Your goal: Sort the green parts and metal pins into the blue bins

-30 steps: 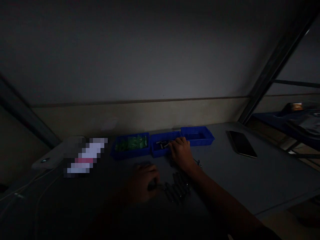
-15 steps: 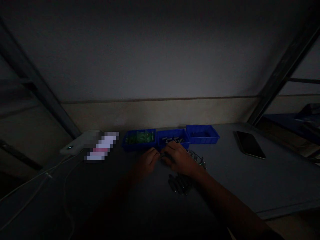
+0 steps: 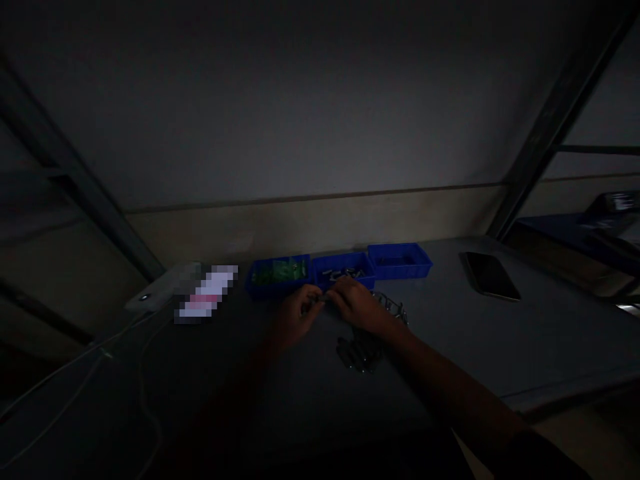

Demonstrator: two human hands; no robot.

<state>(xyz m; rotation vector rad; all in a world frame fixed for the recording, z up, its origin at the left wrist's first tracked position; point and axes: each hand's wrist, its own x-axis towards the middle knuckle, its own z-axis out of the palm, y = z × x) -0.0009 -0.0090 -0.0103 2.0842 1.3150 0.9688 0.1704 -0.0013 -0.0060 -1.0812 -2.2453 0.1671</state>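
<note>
In dim light, my left hand [image 3: 301,313] and my right hand [image 3: 356,303] meet in front of the blue bins. Both hands pinch a small dark metal part [image 3: 324,298] between them; its kind is too dark to make out. Several similar dark elongated metal parts [image 3: 357,353] lie side by side on the table below my right hand. Behind my right wrist is a loose pile of thin shiny metal pieces [image 3: 393,307]. The middle blue bin [image 3: 373,279], just beyond my fingers, contains small silvery cylindrical pieces.
The left blue bin [image 3: 255,290] holds green items and a clear bag. A right blue bin [image 3: 403,270] stands beside the middle one. A dark phone [image 3: 493,275] lies at the right. At the left are a pale device [image 3: 165,287], a blurred-out bright screen [image 3: 207,293] and cables [image 3: 143,383].
My left hand has turned, its fingers now curled higher around the part. My right hand stays close to it with fingers pinched. The whole view has shifted slightly.
</note>
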